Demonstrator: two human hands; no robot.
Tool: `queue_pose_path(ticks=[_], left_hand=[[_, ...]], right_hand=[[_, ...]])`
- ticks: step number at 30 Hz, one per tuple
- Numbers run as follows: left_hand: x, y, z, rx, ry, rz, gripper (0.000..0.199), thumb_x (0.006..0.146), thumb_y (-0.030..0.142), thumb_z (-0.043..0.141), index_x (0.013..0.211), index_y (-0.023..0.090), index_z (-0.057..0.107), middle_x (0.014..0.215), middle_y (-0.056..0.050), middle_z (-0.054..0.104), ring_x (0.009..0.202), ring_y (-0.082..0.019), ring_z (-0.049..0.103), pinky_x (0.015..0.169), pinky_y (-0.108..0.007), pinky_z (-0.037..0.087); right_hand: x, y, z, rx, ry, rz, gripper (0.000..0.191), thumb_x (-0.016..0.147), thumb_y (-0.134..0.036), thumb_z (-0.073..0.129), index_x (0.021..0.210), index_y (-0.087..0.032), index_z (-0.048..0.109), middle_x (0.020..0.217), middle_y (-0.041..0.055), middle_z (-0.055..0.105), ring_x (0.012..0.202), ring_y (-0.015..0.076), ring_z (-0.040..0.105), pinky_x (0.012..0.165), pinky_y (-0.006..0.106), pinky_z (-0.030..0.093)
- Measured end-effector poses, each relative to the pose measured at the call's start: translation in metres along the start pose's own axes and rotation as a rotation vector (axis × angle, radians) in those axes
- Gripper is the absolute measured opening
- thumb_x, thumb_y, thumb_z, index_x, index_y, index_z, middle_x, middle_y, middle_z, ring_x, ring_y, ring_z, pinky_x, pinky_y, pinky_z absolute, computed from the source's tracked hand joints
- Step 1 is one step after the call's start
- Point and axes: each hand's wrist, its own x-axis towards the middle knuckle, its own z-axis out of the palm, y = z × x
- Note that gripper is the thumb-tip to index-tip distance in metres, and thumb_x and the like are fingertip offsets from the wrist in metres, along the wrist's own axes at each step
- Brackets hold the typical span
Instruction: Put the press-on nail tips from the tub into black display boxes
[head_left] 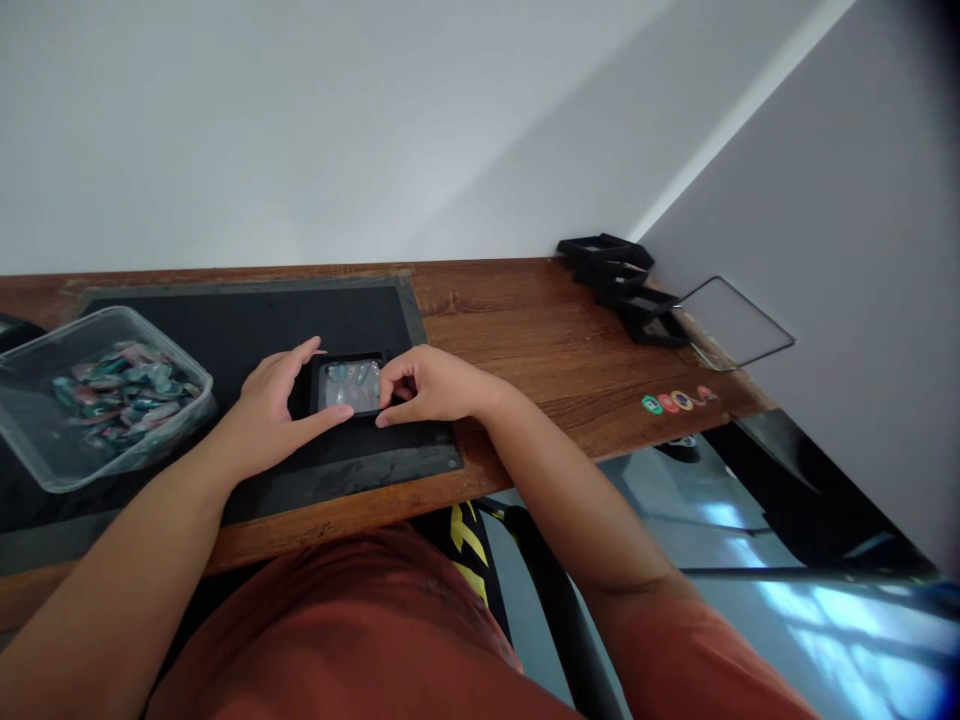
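A small black box (349, 386) lies on the dark mat (337, 318), with a clear packet (351, 384) of pale pieces inside it. My left hand (277, 410) rests at the box's left side, thumb along the near edge and fingers behind the far left corner, so it grips the box. At the right edge of the box, my right hand (420, 385) has its fingers curled and pinched together; what they hold, if anything, is hidden. To the left stands a clear plastic tub (201, 385) with many small green and pink wrapped pieces (127, 390).
Several black boxes (626, 290) are stacked unevenly at the back right of the wooden table (510, 330). A thin wire frame (750, 320) leans near the wall. Round stickers (679, 401) lie near the right front edge. A black chair arm (555, 600) is below.
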Motion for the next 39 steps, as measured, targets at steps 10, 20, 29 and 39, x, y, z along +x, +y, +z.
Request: queue_pose_path(ticks=[10,20,29,39], left_hand=[[0.002,0.008,-0.003,0.042,-0.032,-0.015,0.104,0.075,0.077,0.061,0.158,0.019,0.038,0.150,-0.018,0.054,0.143,-0.042,0.045,0.120,-0.061,0.031],[-0.004,-0.004,0.002,-0.194,0.006,-0.046,0.096,0.085,0.069,0.062,0.163,0.022,0.032,0.159,-0.019,0.047,0.149,-0.039,0.042,0.121,-0.060,0.033],[-0.005,0.021,-0.005,-0.667,0.082,-0.174,0.077,0.081,0.071,0.067,0.137,0.018,0.064,0.136,-0.014,0.069,0.137,-0.038,0.054,0.112,-0.048,0.048],[-0.007,0.041,-0.013,-1.126,-0.167,-0.348,0.049,0.070,0.041,0.089,0.108,0.016,0.071,0.074,-0.004,0.071,0.059,-0.019,0.071,0.035,-0.017,0.040]], right_hand=[[0.002,0.009,0.007,-0.317,0.122,0.063,0.111,0.064,-0.051,0.090,0.155,-0.015,0.039,0.160,0.0206,0.042,0.151,0.0387,0.032,0.124,0.059,0.022],[0.002,0.007,0.001,-0.054,0.154,0.053,0.100,0.063,-0.043,0.091,0.149,-0.020,0.046,0.154,0.0163,0.048,0.138,0.0344,0.048,0.119,0.055,0.037],[-0.001,0.001,-0.002,0.274,0.112,0.068,0.100,0.059,-0.042,0.095,0.145,-0.022,0.050,0.150,0.0131,0.052,0.132,0.0302,0.055,0.115,0.050,0.046],[0.001,0.000,-0.001,0.446,0.171,0.026,0.104,0.056,-0.037,0.097,0.148,-0.020,0.051,0.149,0.0141,0.054,0.135,0.0294,0.055,0.121,0.049,0.040]])
